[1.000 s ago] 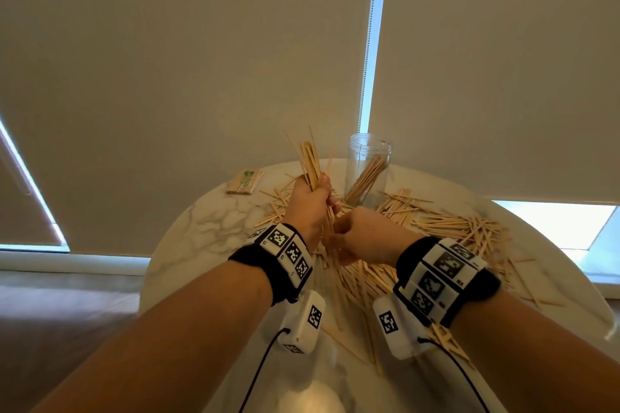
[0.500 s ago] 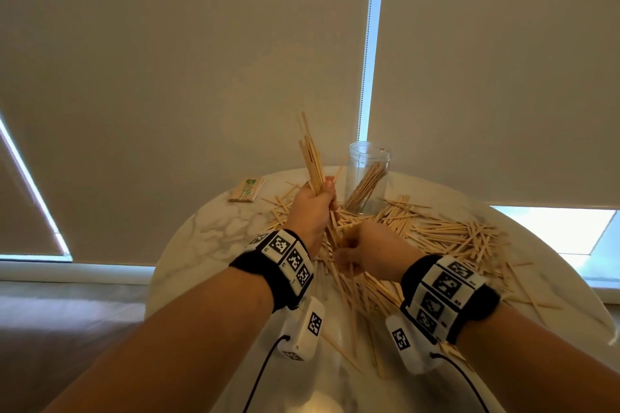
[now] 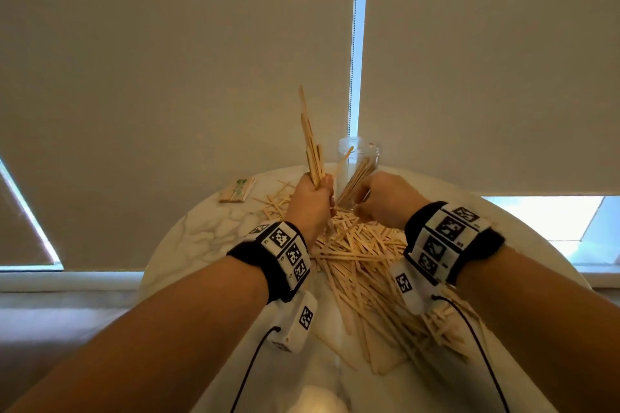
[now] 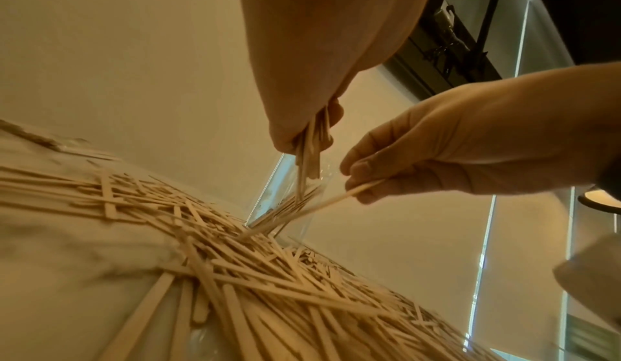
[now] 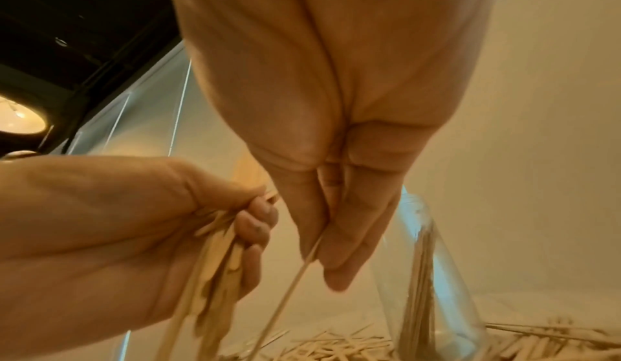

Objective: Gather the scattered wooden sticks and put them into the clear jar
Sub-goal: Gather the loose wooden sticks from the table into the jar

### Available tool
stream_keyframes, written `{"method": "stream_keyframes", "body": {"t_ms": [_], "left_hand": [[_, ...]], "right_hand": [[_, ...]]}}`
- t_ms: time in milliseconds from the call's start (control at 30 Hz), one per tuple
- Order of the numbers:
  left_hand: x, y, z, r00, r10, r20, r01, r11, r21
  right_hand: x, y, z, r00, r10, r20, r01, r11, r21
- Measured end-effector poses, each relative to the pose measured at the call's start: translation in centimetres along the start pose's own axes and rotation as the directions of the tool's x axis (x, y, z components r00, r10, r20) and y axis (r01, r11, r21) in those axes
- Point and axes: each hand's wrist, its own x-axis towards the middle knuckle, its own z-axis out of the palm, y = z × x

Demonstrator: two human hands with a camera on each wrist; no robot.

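Backdrop: beige roller blinds (image 3: 167, 77) fill the far wall, and we see a bright slit of window between them.
Counter: our round marbled counter (image 3: 208, 231) carries everything in view.
Scattered sticks: we have a dense heap of wooden sticks (image 3: 362, 255) spread from the centre toward the near right, some thin and some broad and flat.
Clear jar: the clear jar (image 3: 369, 152) stands upright at the far middle of the counter, just beyond our hands, with a sheaf of thin sticks leaning inside it.
Left hand: our left hand (image 3: 310, 201) is fisted round a bundle of sticks (image 3: 312, 147); the bundle rises nearly upright above the fist, just left of the jar, and its lower ends hang out below the fingers.
Right hand: our right hand (image 3: 385, 199) sits just right of the left, near the jar's base; its grip is a narrow pinch, thumb against fingertips (image 5: 336, 273), on a single thin stick (image 4: 322, 204) that slants down to the heap.
Packet: a small paper-wrapped packet (image 3: 237, 190) lies at the far left of the counter, apart from the heap.
Wrists: we wear black bands with coded white tags (image 3: 288, 251) on both wrists, each with a small white box and cable beneath.
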Motion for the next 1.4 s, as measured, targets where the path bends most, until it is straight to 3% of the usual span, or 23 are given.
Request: {"method": "stream_keyframes", "body": {"t_ms": [100, 200, 367, 567, 700, 800, 933, 1033, 1167, 1300, 1400], "left_hand": [[-0.3, -1.0, 0.3, 0.999, -0.037, 0.039, 0.033, 0.994, 0.109], [-0.6, -2.0, 0.7, 0.995, -0.055, 0.086, 0.034, 0.972, 0.234], [-1.1, -1.9, 1.1, 0.992, -0.046, 0.121, 0.006, 0.950, 0.312], [-1.1, -2.2, 0.6, 0.983, 0.002, 0.185, -0.049, 0.968, 0.248], [-1.4, -2.4, 0.6, 0.970, 0.056, 0.235, -0.110, 0.968, 0.224], [-1.8, -2.1, 0.7, 0.963, 0.107, 0.246, -0.173, 0.949, 0.265], [-2.3, -1.9, 0.6, 0.963, 0.046, 0.266, -0.086, 0.986, 0.140], [-2.6, -1.9, 0.6, 0.961, 0.024, 0.274, -0.069, 0.986, 0.154], [-3.4, -1.6, 0.7, 0.949, 0.023, 0.316, -0.074, 0.986, 0.151], [-4.0, -0.9, 0.9, 0.919, 0.042, 0.393, -0.084, 0.992, 0.090], [-4.1, -0.3, 1.1, 0.918, 0.028, 0.395, -0.067, 0.994, 0.086]], "right_hand": [[1.1, 0.9, -0.2, 0.993, 0.007, -0.117, 0.010, 0.990, 0.142], [1.8, 1.1, 0.0, 0.990, 0.044, -0.136, 0.006, 0.940, 0.341], [2.3, 1.0, 0.2, 0.989, 0.046, -0.139, 0.020, 0.898, 0.439], [1.2, -1.2, -1.3, 0.991, 0.098, -0.087, -0.001, 0.672, 0.740], [1.3, -1.7, -2.3, 0.993, -0.018, -0.118, 0.088, 0.783, 0.615], [1.3, -1.9, -3.1, 0.992, -0.075, -0.105, 0.123, 0.796, 0.592], [1.1, -2.1, -3.5, 0.997, -0.068, -0.039, 0.078, 0.799, 0.597], [0.9, -2.0, -3.9, 0.999, -0.038, -0.014, 0.038, 0.802, 0.596], [1.3, -1.8, -4.4, 0.994, -0.057, -0.098, 0.097, 0.881, 0.463], [1.3, -1.4, -5.3, 0.973, -0.050, -0.225, 0.146, 0.889, 0.434], [0.8, -1.5, -5.2, 0.980, -0.089, -0.179, 0.148, 0.923, 0.354]]}}
